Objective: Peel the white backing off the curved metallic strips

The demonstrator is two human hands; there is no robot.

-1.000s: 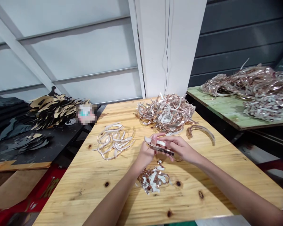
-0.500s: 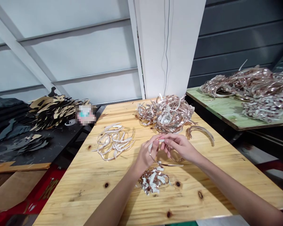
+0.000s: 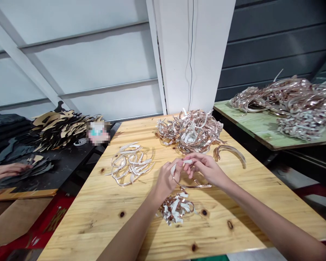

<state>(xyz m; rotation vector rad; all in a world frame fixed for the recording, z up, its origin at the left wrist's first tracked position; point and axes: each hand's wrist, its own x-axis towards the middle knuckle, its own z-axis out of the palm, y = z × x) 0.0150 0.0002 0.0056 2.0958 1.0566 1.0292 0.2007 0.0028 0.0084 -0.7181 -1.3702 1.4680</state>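
Over the middle of the wooden table, my left hand pinches a thin strip, white on one face and shiny rose-gold on the other. Fingers of my right hand close on the same strip close by, and part of it is hidden by them. Its lower length curls down beneath both hands. Just below lies a small heap of short white and rose-gold scraps. Left of my hands is a loose spread of pale curled strips. A curved bundle of strips rests to the right.
A large tangle of rose-gold strips sits at the table's far end. More strips cover a green-topped table on the right. At left, a co-worker's hand touches dark cut pieces on a black table.
My fingers have shifted slightly along the strip, and more of its white face shows between them. A co-worker's hand has come in from the left edge onto the dark pieces.
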